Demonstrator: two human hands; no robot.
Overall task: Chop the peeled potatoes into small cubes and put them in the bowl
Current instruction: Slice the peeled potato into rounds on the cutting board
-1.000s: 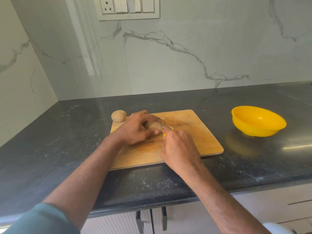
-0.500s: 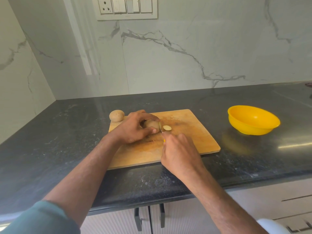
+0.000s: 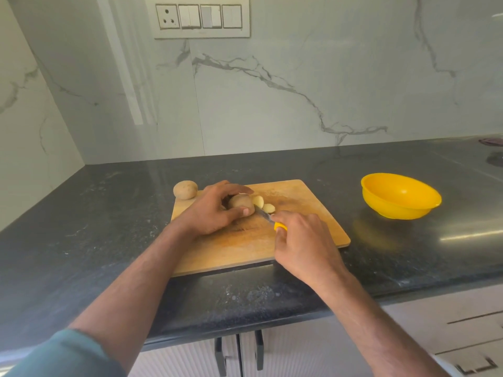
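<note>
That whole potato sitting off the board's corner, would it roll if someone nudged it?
Probably: the potato is rounded, on a glossy counter, so it may wobble or roll a little. Its lumpy shape would likely stop it soon. It looks firm.

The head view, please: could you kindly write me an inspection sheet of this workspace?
Surface: dark speckled stone counter, bearing a rectangular wooden chopping board.
Job's things: brown potato being cut on the board; two pale potato slices beside it; whole brown potato at the board's far left corner; round yellow plastic bowl, nothing seen inside.
Clutter: nothing seen.
Hands: left hand grips the potato; right hand holds a yellow-handled knife.
Cables: nothing seen.
Surroundings: marble wall, white switch panel, cupboards below.
</note>
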